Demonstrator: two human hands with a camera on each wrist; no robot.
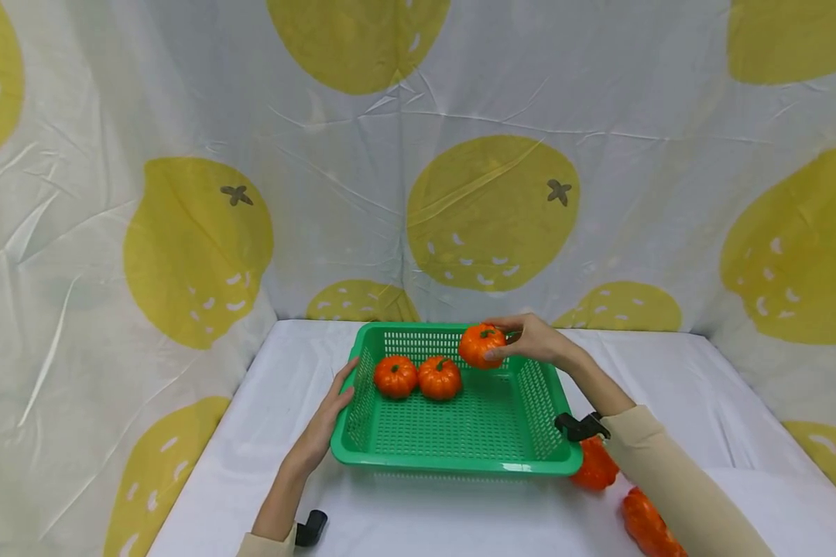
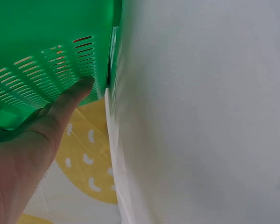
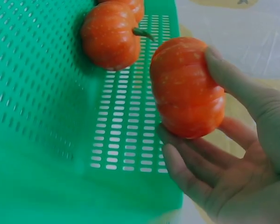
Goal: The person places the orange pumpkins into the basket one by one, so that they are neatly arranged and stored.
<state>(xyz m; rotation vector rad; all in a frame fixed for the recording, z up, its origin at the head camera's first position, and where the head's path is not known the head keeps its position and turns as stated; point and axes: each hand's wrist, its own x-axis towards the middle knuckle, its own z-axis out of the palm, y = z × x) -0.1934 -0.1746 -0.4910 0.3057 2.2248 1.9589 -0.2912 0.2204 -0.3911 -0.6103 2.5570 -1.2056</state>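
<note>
Cloth (image 1: pixel 599 116) printed with big yellow fruit hangs behind and to both sides of a white surface (image 1: pixel 669 371), and the head view alone takes in this whole setting. On the surface sits a green basket (image 1: pixel 453 456) with slotted walls and a perforated floor. The left hand (image 1: pixel 323 422) lies flat against the basket's outer left wall, fingers straight and holding nothing; the left wrist view shows a fingertip (image 2: pixel 84 84) touching the slotted wall, with white surface filling the rest of that frame, and nothing of the basket's inside. The right hand (image 1: pixel 536 340) holds a pumpkin (image 1: pixel 482 345) above the basket's far right corner, just over the rim. The right wrist view shows the grip closely: thumb (image 3: pixel 233 79) on one side, fingers (image 3: pixel 196 154) curled under the other, the pumpkin (image 3: pixel 186 86) clear of the basket wall behind it. Two more pumpkins lie side by side on the basket floor near the far wall, the left one (image 1: pixel 395 377) and the right one (image 1: pixel 439 377) nearly touching; the right wrist view catches one in full (image 3: pixel 111 35) and only an edge of the other. Outside the basket, seen only from the head, two further orange pumpkins (image 1: pixel 594 466) (image 1: pixel 651 526) rest on the surface by the right forearm, partly hidden by the sleeve (image 1: pixel 676 480).
</note>
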